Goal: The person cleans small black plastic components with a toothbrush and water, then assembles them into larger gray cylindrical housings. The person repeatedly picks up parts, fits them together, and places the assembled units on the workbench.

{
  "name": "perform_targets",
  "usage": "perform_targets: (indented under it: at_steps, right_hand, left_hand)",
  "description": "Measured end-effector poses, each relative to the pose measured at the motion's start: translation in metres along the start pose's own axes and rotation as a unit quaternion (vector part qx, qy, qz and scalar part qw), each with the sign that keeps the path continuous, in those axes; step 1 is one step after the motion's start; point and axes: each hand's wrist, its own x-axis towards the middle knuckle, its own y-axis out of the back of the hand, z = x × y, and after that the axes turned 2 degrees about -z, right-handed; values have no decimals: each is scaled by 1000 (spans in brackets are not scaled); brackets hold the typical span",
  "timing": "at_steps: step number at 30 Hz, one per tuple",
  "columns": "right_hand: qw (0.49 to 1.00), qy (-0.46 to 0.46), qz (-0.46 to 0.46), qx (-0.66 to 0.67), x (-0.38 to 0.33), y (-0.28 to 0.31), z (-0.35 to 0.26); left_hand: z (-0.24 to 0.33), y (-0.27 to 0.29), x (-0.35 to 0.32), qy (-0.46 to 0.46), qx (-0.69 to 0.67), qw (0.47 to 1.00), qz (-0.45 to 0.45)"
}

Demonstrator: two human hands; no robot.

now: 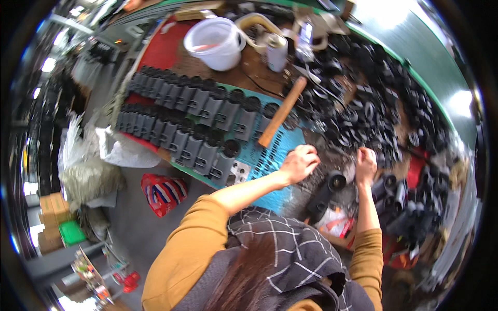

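Observation:
My left hand (300,165) is above the blue sheet's right edge, its fingers curled together; whatever they hold, if anything, is hidden. Farther right, my right hand (366,161) is closed in a pinch beside the pile of black parts (358,114), and I cannot make out anything in it. On the dark bench below and between the hands lies a black cylindrical part (327,193) with a round end. A wooden handle (282,112) rests slantwise beyond my left hand. Two rows of dark grey housings with black round ends (199,101) stand on the blue sheet (275,199).
At the back are a white bucket (215,44), a spray can (277,53) and a roll of tape (259,26). More black cylinders (386,186) lie to the right. A red striped bag (163,194) sits on the floor at left, near white plastic bags (124,150).

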Motion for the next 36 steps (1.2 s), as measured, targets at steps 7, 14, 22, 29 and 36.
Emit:
perform_targets:
  at_steps: [7,14,22,29,36]
  right_hand:
    - [981,-181,-15,67,-158,1,-63]
    - [968,-201,27,151,-155,-3,-63]
    - [979,-163,120,23,13,-42,-43]
    - [990,-114,-46,-76,15,-54,-46]
    - [980,-147,81,103,-20,-40,-33]
  left_hand:
    - [4,-3,-66,55,10,993,-103]
    - [6,-52,-18,99,-106,979,-140]
    - [19,-45,-45,256,-189,934,-163]
    - [-8,-47,-49,283,-246,900,-223]
    - [-1,-31,-10,312,-279,895,-155]
